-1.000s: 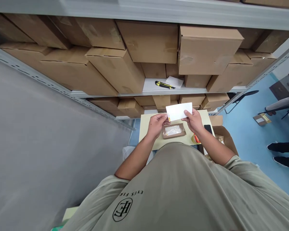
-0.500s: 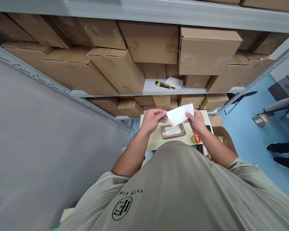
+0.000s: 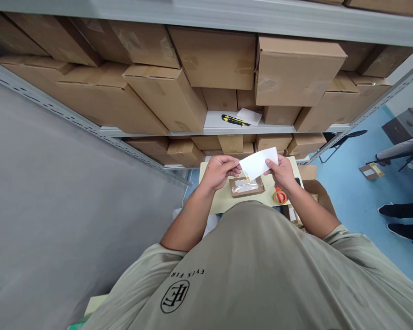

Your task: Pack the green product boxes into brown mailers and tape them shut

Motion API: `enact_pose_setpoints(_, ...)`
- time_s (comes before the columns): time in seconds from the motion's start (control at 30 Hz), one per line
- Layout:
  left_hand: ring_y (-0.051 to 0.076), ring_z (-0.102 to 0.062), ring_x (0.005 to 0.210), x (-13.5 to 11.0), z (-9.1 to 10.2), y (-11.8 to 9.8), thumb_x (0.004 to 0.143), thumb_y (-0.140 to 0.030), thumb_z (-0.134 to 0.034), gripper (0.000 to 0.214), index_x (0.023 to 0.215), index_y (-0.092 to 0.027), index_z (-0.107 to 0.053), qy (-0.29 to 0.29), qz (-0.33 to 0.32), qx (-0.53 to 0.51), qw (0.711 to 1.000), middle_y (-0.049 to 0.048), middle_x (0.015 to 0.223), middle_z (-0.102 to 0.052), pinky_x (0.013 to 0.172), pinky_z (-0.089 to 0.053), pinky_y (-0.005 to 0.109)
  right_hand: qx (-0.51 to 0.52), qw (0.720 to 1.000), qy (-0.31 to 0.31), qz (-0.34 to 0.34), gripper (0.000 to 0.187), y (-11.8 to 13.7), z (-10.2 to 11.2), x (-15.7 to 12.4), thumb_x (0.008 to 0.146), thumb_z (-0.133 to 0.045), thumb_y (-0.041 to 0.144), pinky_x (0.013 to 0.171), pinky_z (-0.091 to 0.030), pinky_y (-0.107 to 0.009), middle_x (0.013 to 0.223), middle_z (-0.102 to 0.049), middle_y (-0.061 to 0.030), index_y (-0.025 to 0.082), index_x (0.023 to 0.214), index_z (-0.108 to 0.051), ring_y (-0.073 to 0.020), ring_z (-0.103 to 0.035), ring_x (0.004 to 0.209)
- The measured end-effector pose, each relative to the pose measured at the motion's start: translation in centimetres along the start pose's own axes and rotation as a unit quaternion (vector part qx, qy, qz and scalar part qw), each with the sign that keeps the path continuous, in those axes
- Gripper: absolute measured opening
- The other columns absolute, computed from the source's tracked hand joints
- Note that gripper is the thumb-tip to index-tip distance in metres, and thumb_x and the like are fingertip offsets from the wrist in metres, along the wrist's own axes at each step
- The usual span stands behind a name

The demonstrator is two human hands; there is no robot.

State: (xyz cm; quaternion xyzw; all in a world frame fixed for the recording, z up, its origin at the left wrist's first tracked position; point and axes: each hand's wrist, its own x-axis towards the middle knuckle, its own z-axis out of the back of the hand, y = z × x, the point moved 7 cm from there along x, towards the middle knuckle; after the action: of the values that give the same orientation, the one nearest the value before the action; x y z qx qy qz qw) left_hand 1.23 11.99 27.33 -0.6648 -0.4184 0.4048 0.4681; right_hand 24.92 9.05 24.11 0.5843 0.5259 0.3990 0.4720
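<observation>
Since 1.0 s ago the white card (image 3: 259,163) has tilted from level, so its right end now sits farther away than its left, and the left hand (image 3: 219,170) has lifted off the area over the brown packet (image 3: 247,186). Left grip: fingers curled, pinching the card's near-left corner beside a small yellow mark. Right hand (image 3: 282,173): grip clenched on the card's right edge, thumb on the white face. The card is held in the air above the packet, not touching it. The packet lies flat on the pale yellow surface (image 3: 223,201). An orange tape roll (image 3: 280,196) lies just right of the packet, under the right wrist. A yellow utility knife (image 3: 234,120) rests on the shelf (image 3: 216,123) beyond, between cardboard boxes (image 3: 165,96).
</observation>
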Motion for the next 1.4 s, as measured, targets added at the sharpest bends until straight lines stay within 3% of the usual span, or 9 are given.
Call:
enact_pose_setpoints(0.4, 0.014, -0.068, 0.057, -0.14, -0.58, 0.9, 0.065, -0.041, -0.1, 0.037, 0.071, -0.015, -0.074, 0.027, 0.037, -0.022, 0.999, 0.007, 0.069, -0.075, 0.055, -0.058, 0.026, -0.012, 1.0, 0.001, 0.01, 0.062, 0.35, -0.1, -0.29, 0.069, -0.101, 0.071, 0.051, -0.065, -0.026, 0.087, -0.078, -0.0015, 0.022, 0.1, -0.08, -0.0164, -0.071, 0.071)
enact_pose_setpoints(0.63, 0.012, -0.066, 0.055, -0.44, -0.8, 0.31, 0.062, -0.039, -0.101, 0.036, 0.07, -0.014, -0.076, 0.023, 0.035, -0.041, 0.998, 0.0075, 0.07, -0.077, 0.053, -0.055, 0.023, -0.016, 1.0, 0.002, 0.009, 0.061, 0.64, 0.14, -0.3, 0.069, -0.102, 0.071, 0.051, -0.065, -0.026, 0.085, -0.078, -0.001, 0.022, 0.098, -0.08, -0.0155, -0.07, 0.069)
enact_pose_setpoints(1.4, 0.016, -0.072, 0.06, -0.59, -0.75, 0.68, 0.069, -0.048, -0.101, 0.041, 0.075, -0.014, -0.079, 0.018, 0.024, -0.001, 1.0, 0.0102, 0.077, -0.08, 0.057, -0.061, 0.028, -0.026, 1.0, 0.011, 0.009, 0.06, 0.48, 0.49, -0.46, 0.072, -0.1, 0.071, 0.053, -0.067, -0.028, 0.087, -0.08, -0.0015, 0.022, 0.1, -0.081, -0.0173, -0.072, 0.072)
